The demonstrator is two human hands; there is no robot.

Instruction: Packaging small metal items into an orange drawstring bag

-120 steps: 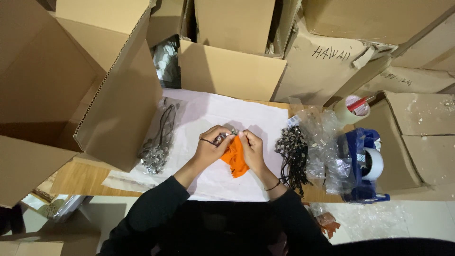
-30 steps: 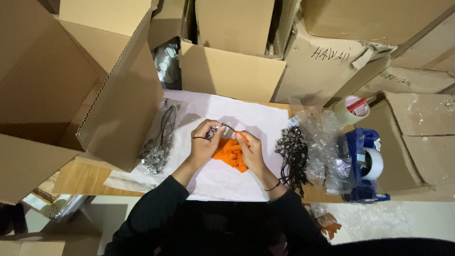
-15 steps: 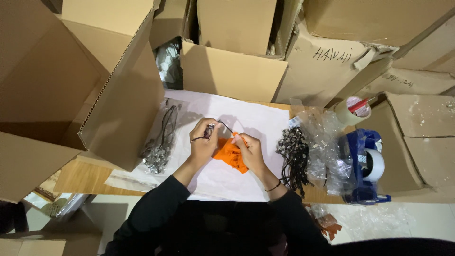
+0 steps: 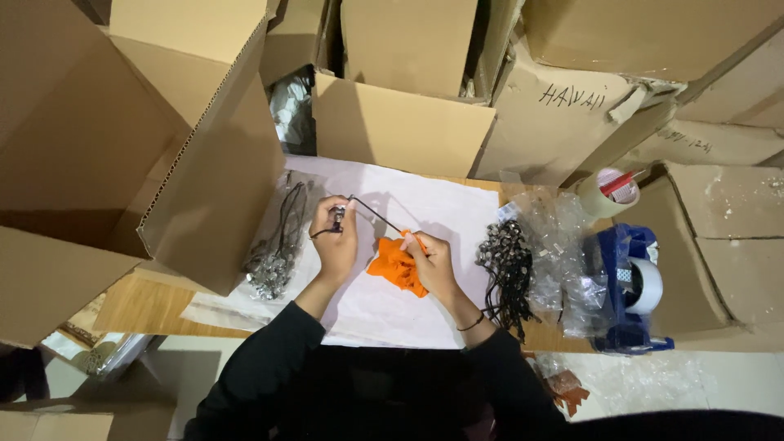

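Two hands working one black cord (image 4: 371, 211) above white sheet (image 4: 457, 204) on bench. Left hand (image 4: 336, 245) fingers pinching metal end; right hand (image 4: 431, 263) fingers clamping orange cloth (image 4: 392, 265) round cord. Wiping step, I'm judging; next calling for steady pull through cloth.

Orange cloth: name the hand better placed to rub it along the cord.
Right. The right hand already grips the orange cloth around the cord; the left hand holds the cord's pendant end.

Two hands (image 4: 336, 245) (image 4: 431, 263), one orange cloth (image 4: 394, 265), one black cord (image 4: 371, 212), one blue tape dispenser (image 4: 629, 286).
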